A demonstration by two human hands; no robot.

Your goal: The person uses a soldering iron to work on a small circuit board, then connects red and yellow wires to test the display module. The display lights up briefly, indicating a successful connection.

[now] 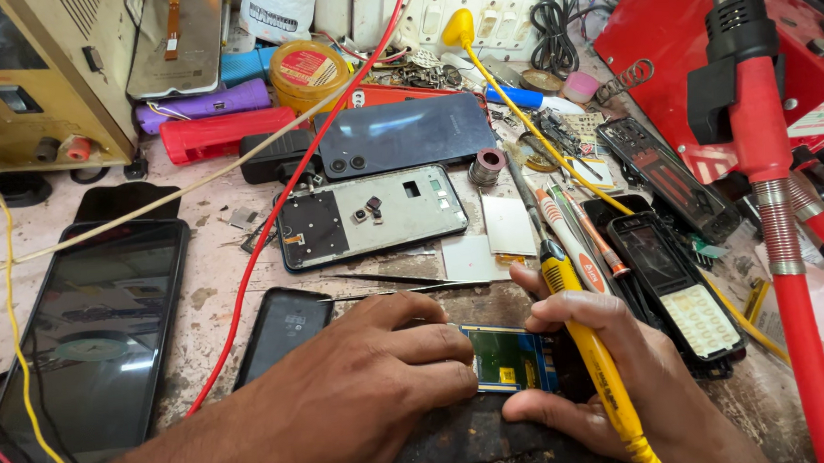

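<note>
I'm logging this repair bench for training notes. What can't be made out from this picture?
Head view only:
- Circuit board: left end hidden under the left hand.
- Yellow tool: tip hidden behind the right hand.
- Large tablet: cut off by the bottom edge.
- Board components: too small to identify.

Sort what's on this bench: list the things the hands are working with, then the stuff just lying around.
In hand:
- left hand pressing on the small circuit board
- right hand with the yellow soldering iron

Lying about:
- tweezers
- open phone frame
- dark phone back
- black tablet
- keypad phone
- purple torch
</note>
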